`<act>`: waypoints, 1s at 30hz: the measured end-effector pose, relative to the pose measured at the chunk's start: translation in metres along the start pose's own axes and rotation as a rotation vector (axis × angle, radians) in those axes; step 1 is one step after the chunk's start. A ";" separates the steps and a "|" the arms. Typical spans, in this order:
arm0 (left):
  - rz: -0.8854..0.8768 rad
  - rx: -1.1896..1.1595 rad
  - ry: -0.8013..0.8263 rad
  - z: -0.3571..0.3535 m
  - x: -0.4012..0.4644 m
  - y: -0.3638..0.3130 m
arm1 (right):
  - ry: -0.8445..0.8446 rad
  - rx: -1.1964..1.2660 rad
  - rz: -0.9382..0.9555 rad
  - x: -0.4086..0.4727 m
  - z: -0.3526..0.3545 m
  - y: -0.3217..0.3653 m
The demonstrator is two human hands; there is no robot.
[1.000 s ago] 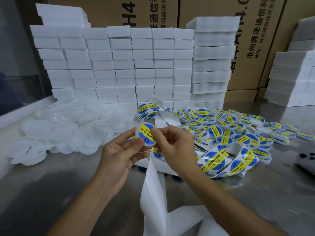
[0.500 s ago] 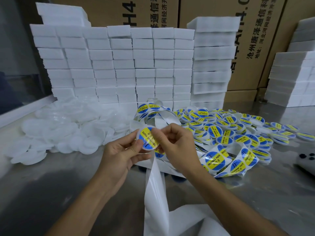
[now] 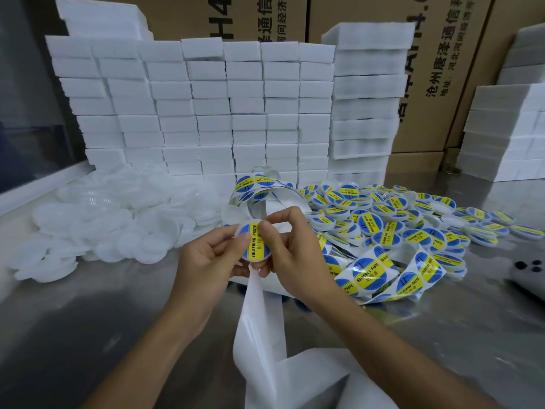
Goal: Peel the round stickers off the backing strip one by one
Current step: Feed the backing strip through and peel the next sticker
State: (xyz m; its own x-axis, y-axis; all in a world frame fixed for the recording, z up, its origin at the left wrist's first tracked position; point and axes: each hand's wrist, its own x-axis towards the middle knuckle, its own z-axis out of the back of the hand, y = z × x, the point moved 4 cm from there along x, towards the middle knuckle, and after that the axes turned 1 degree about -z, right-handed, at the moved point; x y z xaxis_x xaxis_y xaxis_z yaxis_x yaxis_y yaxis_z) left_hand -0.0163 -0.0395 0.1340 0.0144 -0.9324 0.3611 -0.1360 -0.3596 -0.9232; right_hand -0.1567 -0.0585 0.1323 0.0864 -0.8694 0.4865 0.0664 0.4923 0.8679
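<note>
Both hands meet above the metal table (image 3: 88, 335): my left hand (image 3: 206, 261) and right hand (image 3: 290, 249) pinch one round sticker (image 3: 253, 242) on a white lid, with the bare backing strip (image 3: 259, 326) hanging below.

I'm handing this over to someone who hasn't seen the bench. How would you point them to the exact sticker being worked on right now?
Start at the wall of white foam blocks and come forward to the two hands at the middle of the steel table. The sticker is the round blue one with a yellow SOLDERING PASTE band, pinched between the left hand and right hand. Unlike the others, it is raised off the table.
</note>
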 end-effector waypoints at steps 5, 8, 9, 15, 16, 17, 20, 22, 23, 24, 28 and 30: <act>-0.004 -0.017 -0.028 0.008 0.004 0.000 | 0.076 -0.036 0.040 -0.001 -0.003 0.000; -0.012 0.028 -0.122 0.016 0.006 0.002 | 0.103 -0.095 0.013 -0.002 -0.005 0.002; -0.012 0.035 -0.130 0.016 0.007 0.002 | 0.082 -0.079 -0.001 -0.002 -0.004 0.003; -0.003 -0.030 -0.112 0.011 0.006 0.000 | -0.003 0.096 -0.086 -0.003 -0.003 0.005; 0.004 -0.044 -0.091 0.011 0.006 0.001 | -0.011 0.130 -0.094 -0.003 -0.003 0.005; 0.000 -0.031 -0.078 0.012 0.007 0.001 | -0.028 0.152 -0.098 -0.003 -0.003 0.005; -0.051 0.054 -0.132 0.015 0.007 0.000 | -0.107 0.099 -0.074 -0.002 0.002 0.007; -0.060 0.059 -0.177 0.018 0.007 0.001 | -0.126 0.039 -0.035 -0.001 0.004 0.008; -0.055 0.059 -0.189 0.019 0.007 0.001 | -0.113 0.009 -0.015 -0.001 0.004 0.008; -0.049 0.064 -0.195 0.020 0.008 0.001 | -0.090 -0.022 0.002 -0.002 0.003 0.008; -0.017 0.079 -0.190 0.020 0.008 0.002 | -0.074 -0.098 -0.009 0.000 0.004 0.009; -0.002 0.094 -0.181 0.018 0.007 0.002 | -0.076 -0.067 -0.071 0.003 0.009 0.009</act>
State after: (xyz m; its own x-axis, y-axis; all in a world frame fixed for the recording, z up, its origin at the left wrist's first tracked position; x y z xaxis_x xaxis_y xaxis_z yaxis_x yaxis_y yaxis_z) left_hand 0.0014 -0.0476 0.1326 0.1934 -0.9200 0.3408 -0.0428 -0.3550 -0.9339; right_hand -0.1644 -0.0571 0.1421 0.0036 -0.9017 0.4323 0.1357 0.4287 0.8932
